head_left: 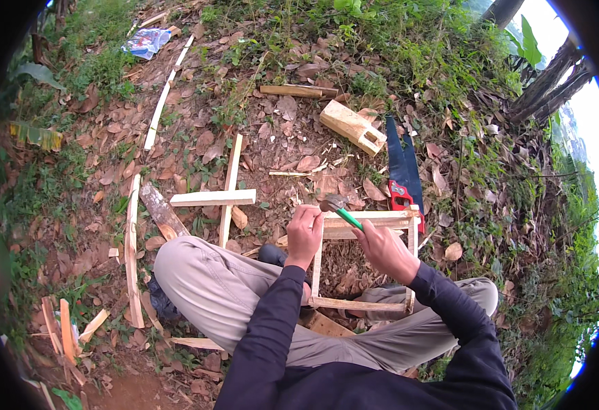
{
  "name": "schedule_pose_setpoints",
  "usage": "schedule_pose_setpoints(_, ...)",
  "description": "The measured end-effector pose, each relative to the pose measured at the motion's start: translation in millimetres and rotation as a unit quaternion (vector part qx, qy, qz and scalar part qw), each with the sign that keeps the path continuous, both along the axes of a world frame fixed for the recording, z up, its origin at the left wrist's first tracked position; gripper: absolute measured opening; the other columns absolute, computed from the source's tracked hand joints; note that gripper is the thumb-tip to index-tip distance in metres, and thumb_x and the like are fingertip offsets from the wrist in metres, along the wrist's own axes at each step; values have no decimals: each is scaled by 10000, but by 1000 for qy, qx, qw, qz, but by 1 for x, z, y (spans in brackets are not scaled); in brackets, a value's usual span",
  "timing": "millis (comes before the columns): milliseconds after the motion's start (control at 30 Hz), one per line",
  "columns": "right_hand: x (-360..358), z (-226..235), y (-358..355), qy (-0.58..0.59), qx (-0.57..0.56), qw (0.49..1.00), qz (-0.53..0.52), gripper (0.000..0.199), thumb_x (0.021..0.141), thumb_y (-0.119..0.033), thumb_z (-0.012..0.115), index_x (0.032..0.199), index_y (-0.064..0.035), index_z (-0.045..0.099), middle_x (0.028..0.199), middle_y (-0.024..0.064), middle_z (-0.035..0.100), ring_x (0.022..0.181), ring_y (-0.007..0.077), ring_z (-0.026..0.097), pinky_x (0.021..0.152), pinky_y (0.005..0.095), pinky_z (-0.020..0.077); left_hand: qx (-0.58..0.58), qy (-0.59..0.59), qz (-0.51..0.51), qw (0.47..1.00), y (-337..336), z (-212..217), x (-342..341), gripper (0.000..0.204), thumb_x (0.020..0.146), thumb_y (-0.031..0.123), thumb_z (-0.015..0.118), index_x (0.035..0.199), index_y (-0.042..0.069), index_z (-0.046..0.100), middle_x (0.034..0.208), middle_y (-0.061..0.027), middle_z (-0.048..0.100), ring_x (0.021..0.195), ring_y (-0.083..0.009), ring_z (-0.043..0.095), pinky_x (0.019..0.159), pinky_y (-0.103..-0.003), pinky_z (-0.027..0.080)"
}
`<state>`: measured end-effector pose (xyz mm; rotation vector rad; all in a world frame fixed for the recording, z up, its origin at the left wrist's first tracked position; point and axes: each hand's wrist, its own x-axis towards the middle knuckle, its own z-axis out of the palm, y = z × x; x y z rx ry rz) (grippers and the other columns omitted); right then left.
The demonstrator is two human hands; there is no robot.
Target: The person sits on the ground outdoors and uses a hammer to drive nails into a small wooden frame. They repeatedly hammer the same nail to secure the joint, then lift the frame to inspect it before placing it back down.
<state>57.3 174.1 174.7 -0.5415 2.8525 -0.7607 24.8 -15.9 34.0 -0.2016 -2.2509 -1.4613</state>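
A rectangular frame of pale wooden strips (359, 304) stands between my bent legs. My right hand (385, 251) is wrapped round the green handle of a hammer (349, 219). The hammer's dark head lies just beside my left hand, over the frame's upper left corner. My left hand (303, 236) is closed at that corner, fingertips pressed together. Whatever it pinches is too small or hidden to make out. Beyond the frame's right corner lies a handsaw (403, 160) with a dark blade and a red handle.
A slotted wooden block (353, 127) rests on the leaf-covered ground ahead. Two crossed strips (204, 198) lie left of the frame, near a bark-covered piece (163, 210). Long strips (133, 253) and offcuts (67, 331) are scattered left. A plastic bag (146, 43) sits far left.
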Motion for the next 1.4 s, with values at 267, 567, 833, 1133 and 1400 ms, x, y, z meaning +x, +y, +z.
schedule_pose_setpoints(267,1,19,-7,12,-45,999,-14,228,1072,-206,520,982,-3,469,543,222,523,470,451,536,436,532,383,2,-18,2,1000,0,-6,2,72,882,34,740,922,11,684,968,-93,667,882,-242,689,749,-348,558)
schedule_pose_setpoints(567,-6,3,-2,0,-75,996,-42,246,1071,-232,514,973,-11,470,571,258,546,536,496,560,491,565,406,-36,17,40,998,-1,-2,3,84,855,50,761,894,33,689,983,-103,584,1036,-305,615,888,-418,506)
schedule_pose_setpoints(833,5,-10,3,-29,-28,999,-23,234,1075,-234,514,985,-23,467,527,227,513,460,453,529,431,540,371,-71,2,47,996,-2,-3,2,113,866,143,765,885,59,692,937,-91,518,934,-303,535,823,-430,451)
schedule_pose_setpoints(1133,2,-15,6,-11,-20,1000,-15,247,1075,-255,519,990,-27,471,504,218,501,431,444,519,406,536,360,-47,2,29,998,-3,-5,-1,103,851,83,767,921,40,706,927,-87,580,926,-294,585,802,-419,493)
schedule_pose_setpoints(1400,-5,-6,3,2,27,1000,1,275,1073,-274,525,964,-29,463,498,210,494,427,444,515,408,541,368,-18,-4,24,1000,-2,1,0,126,850,66,759,964,36,715,943,-98,665,925,-286,654,808,-393,536)
